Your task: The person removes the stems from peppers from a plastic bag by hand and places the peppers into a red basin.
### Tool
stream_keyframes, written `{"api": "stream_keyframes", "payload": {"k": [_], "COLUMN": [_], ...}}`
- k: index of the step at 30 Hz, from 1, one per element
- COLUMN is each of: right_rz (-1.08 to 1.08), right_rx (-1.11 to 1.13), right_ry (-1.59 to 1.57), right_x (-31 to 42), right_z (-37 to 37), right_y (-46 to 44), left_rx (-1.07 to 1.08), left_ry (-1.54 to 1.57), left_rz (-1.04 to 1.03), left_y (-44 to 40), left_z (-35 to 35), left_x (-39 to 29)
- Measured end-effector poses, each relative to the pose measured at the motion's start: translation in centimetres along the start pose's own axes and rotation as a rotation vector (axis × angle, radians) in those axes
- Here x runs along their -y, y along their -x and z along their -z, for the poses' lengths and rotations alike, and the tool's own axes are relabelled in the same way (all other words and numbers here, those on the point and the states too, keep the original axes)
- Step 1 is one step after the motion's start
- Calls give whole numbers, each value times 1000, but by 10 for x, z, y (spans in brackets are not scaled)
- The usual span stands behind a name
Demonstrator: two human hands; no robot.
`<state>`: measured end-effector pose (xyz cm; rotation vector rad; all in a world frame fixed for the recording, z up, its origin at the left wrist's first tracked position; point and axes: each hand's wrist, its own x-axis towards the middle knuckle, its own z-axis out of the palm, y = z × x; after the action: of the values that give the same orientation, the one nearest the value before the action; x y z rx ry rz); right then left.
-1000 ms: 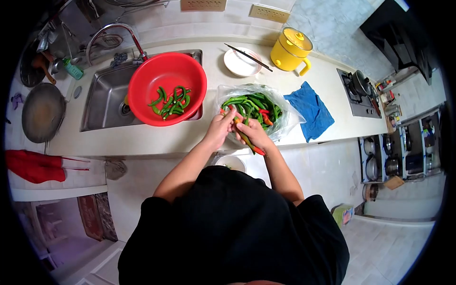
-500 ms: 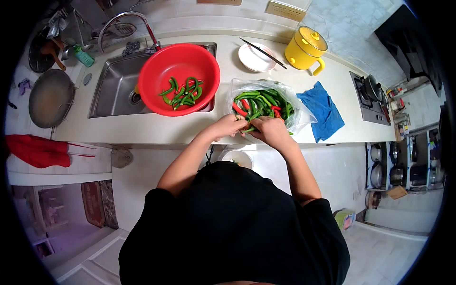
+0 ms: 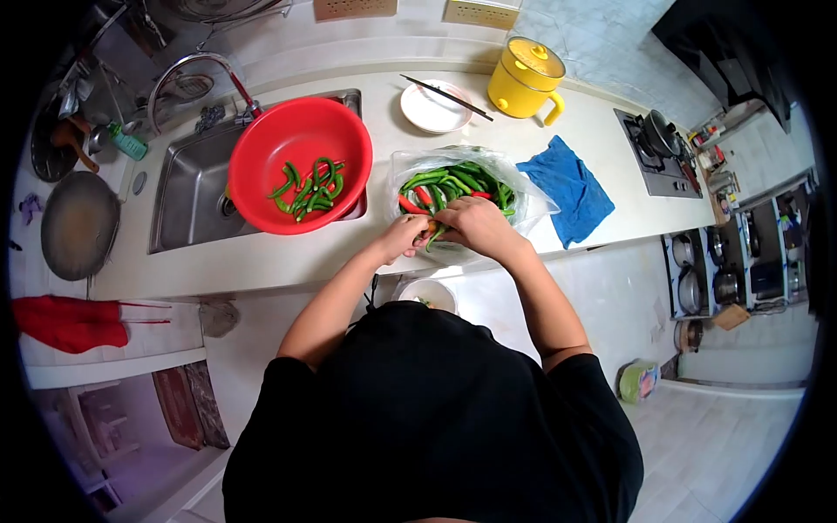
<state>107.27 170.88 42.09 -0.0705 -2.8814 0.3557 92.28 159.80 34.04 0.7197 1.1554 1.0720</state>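
Green and red chili peppers (image 3: 475, 177) fill a clear plastic bag (image 3: 532, 202) lying with its mouth spread on the counter. At the bag's near edge, my left hand (image 3: 404, 238) is closed with a pepper at its fingertips. My right hand (image 3: 477, 226) meets it from the other side, fingers bent over the front of the pile. Between the two hands a green chili pepper (image 3: 438, 234) shows, its ends partly hidden by fingers. Left of the bag, a red basin (image 3: 301, 122) resting over the sink holds several more green and red peppers (image 3: 309, 187).
Behind the bag stand a white bowl (image 3: 427, 111) with dark chopsticks (image 3: 449, 98) across it and a yellow electric pot (image 3: 525, 78). A blue cloth (image 3: 571, 193) lies to the right. Below the counter edge is a white bin (image 3: 429, 294). The stove (image 3: 658, 170) is far right.
The whole view has shifted, so the counter things appear further left. My right hand has moved slightly further in over the peppers, while my left hand stays at the bag's near edge.
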Motion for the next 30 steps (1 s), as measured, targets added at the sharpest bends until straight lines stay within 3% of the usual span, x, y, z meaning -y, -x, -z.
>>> {"api": "stream_keyframes", "payload": {"k": [5,10,17,20,21,23,25,26,27,29,30], "right_rz": [-43,-115,-184,-610,-620,-619,-683,-780,-894,-816,-823], "right_rx": [13,-46,-227,-419,-446,-569,-644,-593,-651,-644,-644], "right_ry": [-3,-191,-290,-1226,-947,-837,-1080,-1250,-1409,-1591,-1648], "right_x": [-4,-8,-16,-21,-23,-35,-30,-28,-8,-45,-50], "right_z": [13,21,-4,-35,-37,-59,-55,-50,-29,-56,-57], "right_y": [2,2,13,17,16,17,10,10,1,18,25], "left_rx": [-87,-145,-129,-9,-19,-46,-142,-217,-198,10,-71], "left_ry": [-98,257,461,650,675,718,739,796,681,839,781], "left_rz": [-138,-231,-247,-295,-286,-316,-244,-91,-175,-175,-127], "left_y": [-3,-1,-12,-22,-23,-29,-48,-44,-82,-103,-102], "left_z": [-15,-32,-41,-39,-41,-45,-32,-29,-10,6,4], "left_x": [-8,-17,-16,-15,-17,-24,-6,-17,24,50,56]}}
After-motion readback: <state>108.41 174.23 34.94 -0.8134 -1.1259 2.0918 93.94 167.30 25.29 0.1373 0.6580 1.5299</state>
